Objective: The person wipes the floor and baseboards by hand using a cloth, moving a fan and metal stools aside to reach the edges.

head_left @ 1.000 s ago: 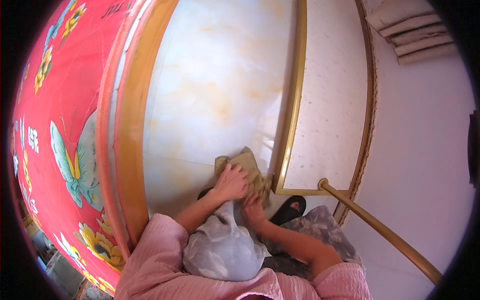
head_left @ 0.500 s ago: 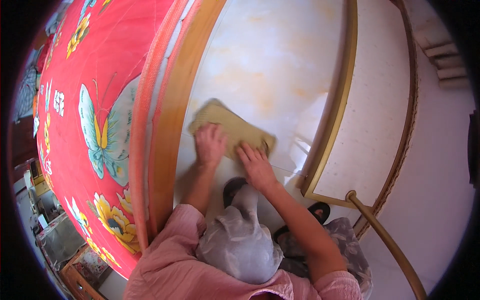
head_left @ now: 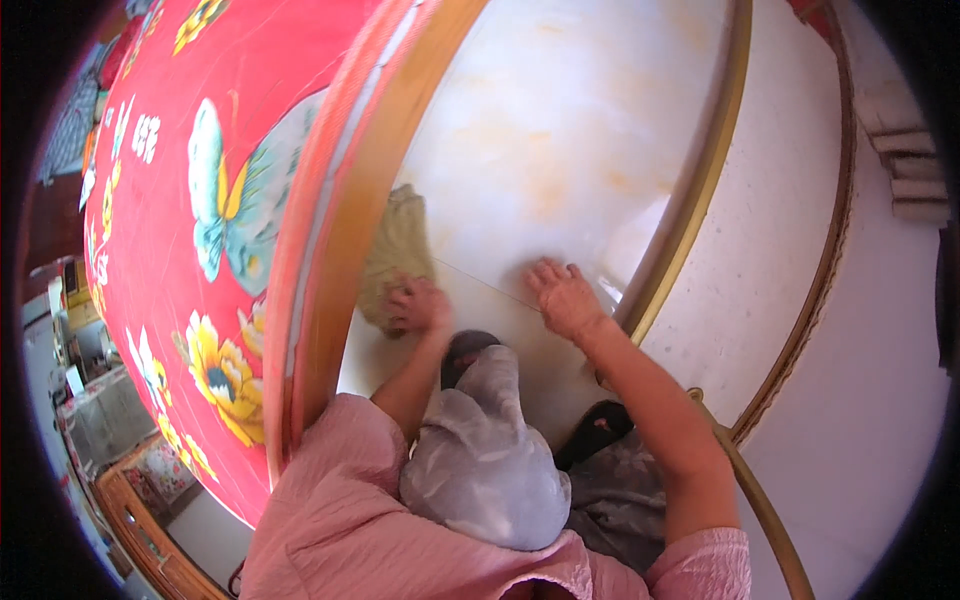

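Note:
A yellow-green cloth (head_left: 402,225) lies bunched on the glossy, pale tiled floor (head_left: 540,130), up against the wooden side rail of the bed. On its near end, the fingers of my left hand (head_left: 420,306) are curled into the fabric and hold it. Part of the cloth's left edge is hidden by the rail. Farther right, my right hand (head_left: 566,300) is set down on the bare tile near a joint line, fingers apart, nothing in it.
The wooden bed rail (head_left: 395,130) and a red, flower-and-butterfly bedcover (head_left: 270,130) bound the left. A gold-edged pale panel (head_left: 760,200) stands on the right, with a curved gold bar (head_left: 755,490) nearer me. My dark slipper (head_left: 468,352) is close behind the cloth.
My left hand has swept the cloth leftward against the bed rail, and it has gone from spread to bunched. My right hand has left the cloth and moved right onto the floor.

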A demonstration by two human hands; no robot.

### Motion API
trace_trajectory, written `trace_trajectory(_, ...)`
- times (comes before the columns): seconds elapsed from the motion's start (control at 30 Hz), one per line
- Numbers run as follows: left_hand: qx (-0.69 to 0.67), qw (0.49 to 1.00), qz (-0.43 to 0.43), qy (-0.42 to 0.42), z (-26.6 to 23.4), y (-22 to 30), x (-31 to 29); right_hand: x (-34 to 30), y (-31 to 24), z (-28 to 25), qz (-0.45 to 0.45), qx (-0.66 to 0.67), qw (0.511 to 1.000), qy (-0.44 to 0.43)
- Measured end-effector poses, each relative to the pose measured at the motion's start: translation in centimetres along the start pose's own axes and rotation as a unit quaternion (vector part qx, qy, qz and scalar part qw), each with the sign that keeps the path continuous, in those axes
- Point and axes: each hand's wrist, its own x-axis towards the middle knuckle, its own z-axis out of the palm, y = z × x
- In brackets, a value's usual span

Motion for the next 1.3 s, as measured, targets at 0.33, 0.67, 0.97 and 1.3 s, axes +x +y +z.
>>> trace_trajectory(0.33,-0.206,0.746,0.618,-0.134,-8.9,2.8,-15.0,-0.6,5.7,-2.0,-0.072,-0.127,0.986,-0.075)
trace_trajectory(0.67,-0.151,0.703,0.594,-0.361,-11.9,-10.1,-13.2,-3.7,7.2,1.7,-0.043,-0.204,0.978,-0.023)
trace_trajectory(0.97,-0.223,0.731,0.604,-0.226,-9.4,-9.3,-13.4,-6.7,9.4,-0.8,-0.045,-0.167,0.983,0.065)
trace_trajectory(1.3,-0.080,0.671,0.737,0.012,-5.4,2.7,-10.2,-8.5,5.1,3.6,0.102,-0.209,0.972,0.004)
